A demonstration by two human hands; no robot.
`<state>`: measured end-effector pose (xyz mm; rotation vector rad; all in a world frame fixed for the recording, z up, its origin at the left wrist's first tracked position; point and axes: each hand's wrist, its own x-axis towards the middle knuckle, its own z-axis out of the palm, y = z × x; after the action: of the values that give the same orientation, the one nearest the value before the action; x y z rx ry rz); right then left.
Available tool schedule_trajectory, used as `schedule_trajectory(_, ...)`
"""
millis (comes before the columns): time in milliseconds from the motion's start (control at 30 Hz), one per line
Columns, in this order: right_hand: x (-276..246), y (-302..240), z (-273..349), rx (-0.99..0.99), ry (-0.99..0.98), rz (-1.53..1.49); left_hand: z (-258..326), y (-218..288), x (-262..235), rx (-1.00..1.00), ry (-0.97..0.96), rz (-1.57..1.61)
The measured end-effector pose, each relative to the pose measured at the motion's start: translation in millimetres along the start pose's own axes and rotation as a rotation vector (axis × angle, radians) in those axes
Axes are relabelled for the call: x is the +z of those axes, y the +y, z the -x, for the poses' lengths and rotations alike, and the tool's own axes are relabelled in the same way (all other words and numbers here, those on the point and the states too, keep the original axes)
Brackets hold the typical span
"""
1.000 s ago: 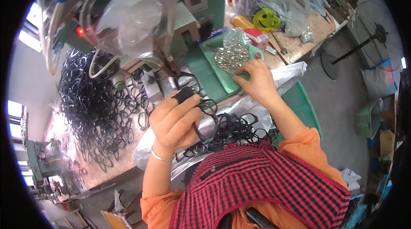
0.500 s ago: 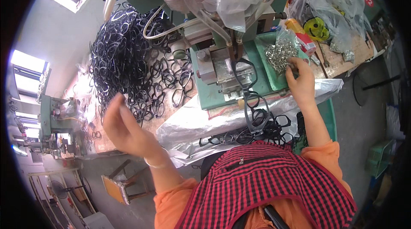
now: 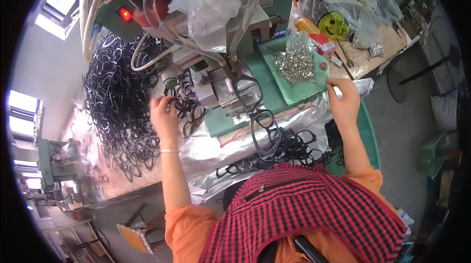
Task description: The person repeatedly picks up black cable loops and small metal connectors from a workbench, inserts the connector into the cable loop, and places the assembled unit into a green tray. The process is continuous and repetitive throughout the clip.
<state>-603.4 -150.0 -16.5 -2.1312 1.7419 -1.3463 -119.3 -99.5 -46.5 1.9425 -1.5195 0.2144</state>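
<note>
One black spectacle frame stands at the press: its upper rim lies directly below the press head, and its lower rim overhangs the front of the green machine base. Neither hand supports it. Whether the lower rim touches the silver foil sheet beneath cannot be determined.

Left hand: fingers curled, leaving little opening, at the edge of the loose black frames beside the press. Whether it has hold of one cannot be told. Right hand: thumb and forefinger tips nearly together at the near right corner of the green tray; no object is visible between them, though a small part could be concealed. Small metal fittings lie heaped in that tray.

Risks noted: the overhanging rim could be knocked askew by a passing sleeve, since it projects toward the wearer. Frames in the tall tangled heap could drag one another down if one were pulled sharply. A knock to the tray could scatter fittings, as they sit loose.

Outward: a red carton and a wrench lie beyond the tray; a red switch on the machine is lit.
</note>
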Motion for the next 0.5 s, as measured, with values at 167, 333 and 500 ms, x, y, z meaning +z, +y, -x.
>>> schedule_trajectory(167, -12.8, -25.3, -0.9, 0.139, -0.098, -0.257, -1.1, 39.6, -27.3, -0.093, 0.497, 0.231)
schedule_trajectory(333, 0.4, -133.6, -62.9, -0.006, -0.410, -0.711, 7.8, 6.5, 0.8, -0.313, 0.401, 0.800)
schedule_trajectory(500, 67.9, -135.1, -75.1, 0.131, -0.355, -1.027, 29.3, 37.8, 16.4, -0.483, 0.303, 1.150)
